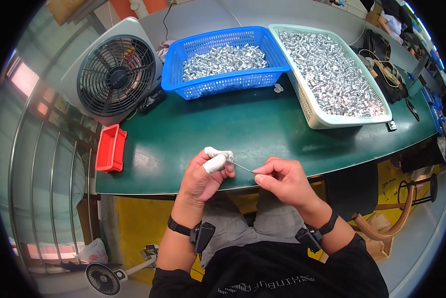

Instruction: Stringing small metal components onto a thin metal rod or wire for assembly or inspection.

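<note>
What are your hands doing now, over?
Right hand pinching thin metal rod. Left hand at rod's other end, grip unclear. Blue basket beyond, not in the way.

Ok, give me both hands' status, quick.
Right hand: closed, holding a thin metal rod.
Left hand: closed, white-covered fingers pinched at the rod's far end; any small piece inside can't be told.

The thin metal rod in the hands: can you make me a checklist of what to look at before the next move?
1. Right hand has the thin metal rod pinched: ok.
2. White covers on the left hand's thumb and a finger: ok.
3. Right fingertips covered too: not ok, they're bare.
4. Anything small tucked in the left fingers: cannot tell, it's hidden.
5. Blue basket sitting on the green table, away from both hands: ok.
</note>
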A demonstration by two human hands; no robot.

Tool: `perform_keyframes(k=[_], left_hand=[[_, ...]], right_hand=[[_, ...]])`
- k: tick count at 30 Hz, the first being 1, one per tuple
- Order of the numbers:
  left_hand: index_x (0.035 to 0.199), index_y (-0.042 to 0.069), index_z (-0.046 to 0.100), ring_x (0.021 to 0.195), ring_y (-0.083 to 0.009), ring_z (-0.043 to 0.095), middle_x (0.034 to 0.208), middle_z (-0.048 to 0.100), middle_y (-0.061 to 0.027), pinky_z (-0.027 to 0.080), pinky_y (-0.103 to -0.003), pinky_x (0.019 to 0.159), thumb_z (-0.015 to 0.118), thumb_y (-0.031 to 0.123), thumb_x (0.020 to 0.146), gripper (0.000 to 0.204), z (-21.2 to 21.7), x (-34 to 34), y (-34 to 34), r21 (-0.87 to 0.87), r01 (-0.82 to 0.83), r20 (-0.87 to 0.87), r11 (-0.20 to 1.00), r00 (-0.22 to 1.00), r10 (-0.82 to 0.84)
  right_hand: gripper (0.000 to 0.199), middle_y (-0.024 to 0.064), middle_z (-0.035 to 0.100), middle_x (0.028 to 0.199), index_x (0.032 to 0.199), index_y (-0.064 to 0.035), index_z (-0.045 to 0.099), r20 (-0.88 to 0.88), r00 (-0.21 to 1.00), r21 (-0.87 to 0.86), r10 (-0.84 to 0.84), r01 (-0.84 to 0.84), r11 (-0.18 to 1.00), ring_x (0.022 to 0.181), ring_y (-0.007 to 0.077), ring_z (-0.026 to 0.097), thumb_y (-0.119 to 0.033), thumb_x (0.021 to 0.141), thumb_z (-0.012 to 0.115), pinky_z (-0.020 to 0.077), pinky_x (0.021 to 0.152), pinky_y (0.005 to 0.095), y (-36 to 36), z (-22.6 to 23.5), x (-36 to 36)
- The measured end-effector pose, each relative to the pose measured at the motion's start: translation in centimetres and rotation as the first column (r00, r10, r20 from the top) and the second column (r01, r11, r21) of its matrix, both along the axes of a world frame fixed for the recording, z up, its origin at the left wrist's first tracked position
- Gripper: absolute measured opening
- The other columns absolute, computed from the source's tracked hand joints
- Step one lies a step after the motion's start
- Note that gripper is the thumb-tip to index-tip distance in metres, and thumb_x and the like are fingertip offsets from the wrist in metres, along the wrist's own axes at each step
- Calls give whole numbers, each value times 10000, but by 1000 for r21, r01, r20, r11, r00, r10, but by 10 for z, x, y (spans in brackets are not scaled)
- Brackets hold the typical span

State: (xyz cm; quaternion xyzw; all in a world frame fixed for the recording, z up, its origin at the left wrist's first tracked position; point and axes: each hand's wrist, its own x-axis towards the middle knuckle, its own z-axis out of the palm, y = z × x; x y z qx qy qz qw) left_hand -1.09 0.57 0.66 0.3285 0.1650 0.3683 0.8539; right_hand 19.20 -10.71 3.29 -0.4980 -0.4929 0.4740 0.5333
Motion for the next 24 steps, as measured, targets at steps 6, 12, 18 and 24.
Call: perform_keyframes(k=[6, 12, 18, 24], left_hand=[[991, 80, 652, 828, -214, 623, 1020, 674, -125, 509, -377, 747, 604, 82, 915, 90, 3, 1, 2, -47, -6, -13, 999, 1000, 6], [1003, 90, 654, 846, -209, 607, 1037, 673, -126, 491, -375, 752, 608, 92, 917, 97, -1, -1, 0, -22, -9, 58, 1000, 998, 10], [1013, 91, 654, 851, -204, 598, 1051, 670, -121, 483, -368, 750, 608, 103, 923, 101, -3, -1, 3, -30, 22, 69, 999, 997, -20], [1035, 75, 644, 871, -208, 609, 1058, 667, -112, 496, -365, 767, 608, 123, 937, 115, -6, 0, 3, -34, 15, 27, 999, 1000, -14]], right_hand=[[114, -5, 564, 762, 951, 25, 690, 521, 783, 544, -339, 1, 839, 624, 50, 497, -36, 856, 688, 391, 535, 217, 6, -5, -12], [106, 7, 572, 770, 949, 18, 699, -333, 942, -222, 40, -119, 968, 629, 61, 500, -7, 847, 687, 379, 512, 229, 11, 2, 1], [97, 8, 570, 759, 947, 28, 688, 28, 998, 49, -48, 47, 998, 609, 79, 507, -3, 856, 678, 378, 477, 253, 11, -5, -9], [75, 13, 566, 758, 929, 32, 681, 487, 800, 560, -349, 20, 828, 601, 92, 503, 10, 861, 660, 375, 481, 253, 10, -8, -12]])
